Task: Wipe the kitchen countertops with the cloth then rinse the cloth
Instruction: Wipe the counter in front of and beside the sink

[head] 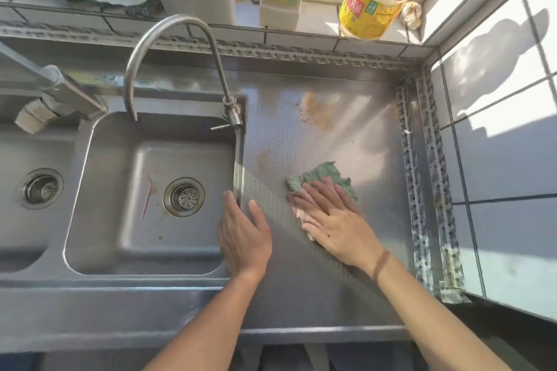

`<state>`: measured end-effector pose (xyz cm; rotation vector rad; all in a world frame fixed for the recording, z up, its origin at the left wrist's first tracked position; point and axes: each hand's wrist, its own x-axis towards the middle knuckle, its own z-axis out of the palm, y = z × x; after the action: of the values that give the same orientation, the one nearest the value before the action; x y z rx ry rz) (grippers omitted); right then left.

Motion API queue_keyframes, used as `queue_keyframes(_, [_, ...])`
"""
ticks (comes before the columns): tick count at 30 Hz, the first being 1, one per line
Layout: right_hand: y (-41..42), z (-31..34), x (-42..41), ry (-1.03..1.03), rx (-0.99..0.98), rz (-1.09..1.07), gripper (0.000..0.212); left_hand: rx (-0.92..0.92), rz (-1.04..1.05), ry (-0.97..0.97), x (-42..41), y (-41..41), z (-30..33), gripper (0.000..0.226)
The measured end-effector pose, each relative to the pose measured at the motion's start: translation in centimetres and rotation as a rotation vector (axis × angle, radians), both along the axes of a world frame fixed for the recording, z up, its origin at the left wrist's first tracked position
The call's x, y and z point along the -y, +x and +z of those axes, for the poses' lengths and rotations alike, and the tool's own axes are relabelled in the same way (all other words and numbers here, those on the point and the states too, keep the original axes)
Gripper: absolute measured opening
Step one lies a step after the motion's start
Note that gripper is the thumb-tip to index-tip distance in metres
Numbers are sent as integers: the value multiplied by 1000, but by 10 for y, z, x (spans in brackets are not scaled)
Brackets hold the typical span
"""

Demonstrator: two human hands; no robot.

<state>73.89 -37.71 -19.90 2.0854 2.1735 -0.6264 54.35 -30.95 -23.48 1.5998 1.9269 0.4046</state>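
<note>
Your right hand (334,220) is pressing flat on the cloth (319,179), fingers straight, so that grip is released rather than clenched. The cloth is lying on the steel tabletop (316,280), its green edge poking out at 12 o'clock from your fingers while a pinkish part is mostly hiding under your palm. Your left hand (244,235) is resting, fingers straight, at the cloth's 9 o'clock, its fingertips reaching the rim of the sink (150,268). Brownish stains (313,108) are sitting at 12 o'clock from the cloth. The oil bottle (370,6) on the sill is being cut off at the top.
</note>
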Motion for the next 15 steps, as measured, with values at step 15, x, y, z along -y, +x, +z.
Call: queue_keyframes(15, [-35, -8, -103, 35, -39, 58, 57, -63, 38, 59, 3, 1, -7, 64])
